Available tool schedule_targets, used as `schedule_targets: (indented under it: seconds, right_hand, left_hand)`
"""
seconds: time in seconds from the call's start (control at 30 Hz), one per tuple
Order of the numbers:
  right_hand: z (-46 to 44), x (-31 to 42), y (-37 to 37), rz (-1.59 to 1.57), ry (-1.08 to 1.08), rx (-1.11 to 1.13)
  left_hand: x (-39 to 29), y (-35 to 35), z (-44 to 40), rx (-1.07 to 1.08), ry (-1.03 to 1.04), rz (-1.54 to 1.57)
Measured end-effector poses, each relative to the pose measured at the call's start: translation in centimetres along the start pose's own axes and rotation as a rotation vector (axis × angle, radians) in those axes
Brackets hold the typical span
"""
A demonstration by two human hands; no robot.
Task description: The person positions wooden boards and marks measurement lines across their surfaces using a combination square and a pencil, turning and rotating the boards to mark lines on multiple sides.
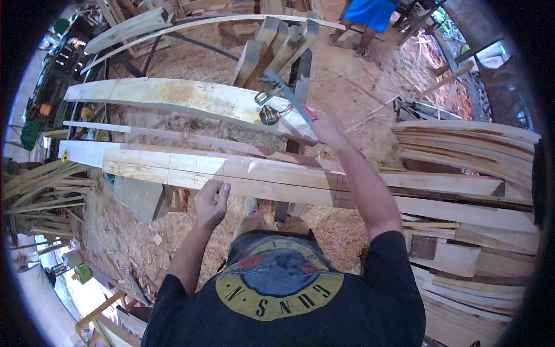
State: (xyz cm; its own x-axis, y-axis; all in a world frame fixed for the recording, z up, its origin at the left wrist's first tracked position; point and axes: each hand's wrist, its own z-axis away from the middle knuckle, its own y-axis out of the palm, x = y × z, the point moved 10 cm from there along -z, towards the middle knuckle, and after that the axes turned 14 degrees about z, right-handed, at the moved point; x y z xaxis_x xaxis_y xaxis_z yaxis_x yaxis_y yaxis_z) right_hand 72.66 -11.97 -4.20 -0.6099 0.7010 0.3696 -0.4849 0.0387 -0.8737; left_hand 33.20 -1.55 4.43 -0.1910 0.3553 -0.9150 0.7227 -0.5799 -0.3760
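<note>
One marked board lies crosswise in front of the person, with one lengthwise line and several cross lines drawn on its upper face, and it serves as the reference for everything else here. Two bare hands are at work around it. The left hand is at the board's near edge, left of its middle, narrow, with the fingers curled and the thumb beside them; I cannot tell whether it pinches the wood. The right hand is raised beyond the board, toward its right end, closed around the red-marked end of one flat blue-grey tool.

Beyond the board run two more lengths of wood: one narrow strip just past its far edge, and then one thick curved timber. At least one yellow-and-black tape measure shows beside the tool, above the right part of that timber as seen from here; another rounded item just by it is too small to name. Farther beyond the board, at least three squared timbers stick up in a cluster, and one other person in blue stands past its right end. Off that same end is one stack of curved planks, too overlapped to count. Two shoes show just on the near side of the board, over wood shavings
</note>
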Motion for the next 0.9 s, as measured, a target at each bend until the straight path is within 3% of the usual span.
schedule_targets:
  seconds: [0.17, 0.4, 0.47, 0.53, 0.6, 0.67, 0.73, 0.8, 0.9]
  right_hand:
    - [-3.7, 1.5, 3.5, 0.263, -0.081, 0.030]
    - [-3.3, 1.1, 2.6, 0.420, -0.124, -0.016]
    - [-1.4, -1.6, -2.3, 0.332, 0.010, -0.172]
    - [3.0, -8.1, -7.1, -0.037, 0.114, -0.377]
    - [8.8, -14.1, -10.1, -0.461, 0.221, -0.419]
    - [15.6, -20.4, -11.1, -0.604, 0.518, -0.504]
    - [21.2, -25.2, -10.0, -0.645, 0.591, -0.592]
    - [25.4, -30.0, -6.2, -0.515, 0.664, -0.537]
    - [30.3, -30.4, -0.9, -0.541, 0.729, -0.481]
  left_hand:
    - [-1.4, -1.9, 0.3, 0.013, 0.050, -0.033]
    - [0.8, -5.3, -0.4, 0.083, 0.096, -0.212]
    - [2.2, -7.1, -1.7, 0.077, 0.084, -0.214]
    - [3.5, -9.3, -2.7, 0.056, 0.089, -0.281]
    - [3.9, -10.8, -3.3, 0.065, 0.114, -0.379]
    - [3.7, -11.2, -4.0, 0.081, 0.156, -0.469]
    - [2.7, -9.4, -4.4, 0.170, 0.172, -0.464]
    - [2.9, -7.6, -4.7, 0.280, 0.162, -0.486]
    - [1.9, -4.7, -4.9, 0.398, 0.306, -0.515]
